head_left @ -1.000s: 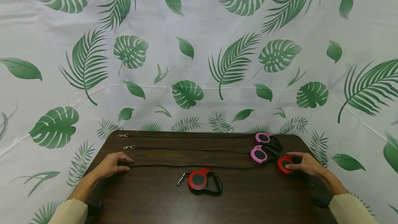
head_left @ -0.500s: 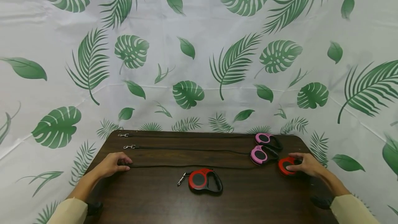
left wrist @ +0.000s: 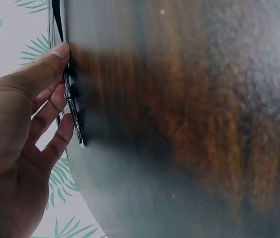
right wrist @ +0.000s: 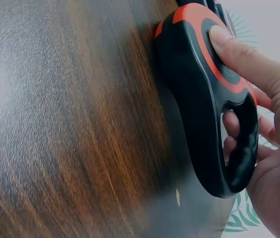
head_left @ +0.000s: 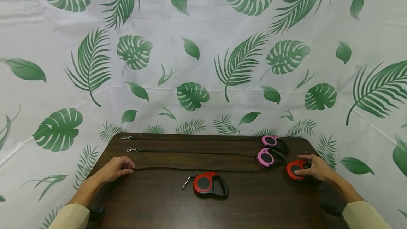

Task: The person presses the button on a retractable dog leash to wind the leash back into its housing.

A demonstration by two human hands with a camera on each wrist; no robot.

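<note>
At the table's left, my left hand (head_left: 117, 169) pinches the end of a black leash strap (head_left: 190, 169) between thumb and fingers. The left wrist view shows its metal clip (left wrist: 74, 114) beside the fingers; in the head view the hand hides it. My right hand (head_left: 319, 168) grips a red and black retractable leash (head_left: 292, 170) on the right side. In the right wrist view the thumb presses the round dark centre of the casing, with fingers behind it, and the black loop handle (right wrist: 199, 144) points downward. The strap runs across the table between both hands.
Two pink retractable leashes (head_left: 265, 158) lie at the back right, their straps (head_left: 197, 153) stretched left to metal clips (head_left: 133, 150). Another red retractable leash (head_left: 203, 183) lies nearer, at the middle of the dark wooden table (head_left: 159, 204). A leaf-print cloth (head_left: 203, 63) hangs behind.
My right hand has shifted slightly to the right with the red retractable leash. My left hand keeps its pinch on the strap end, nearly still. The other leashes stay put.
</note>
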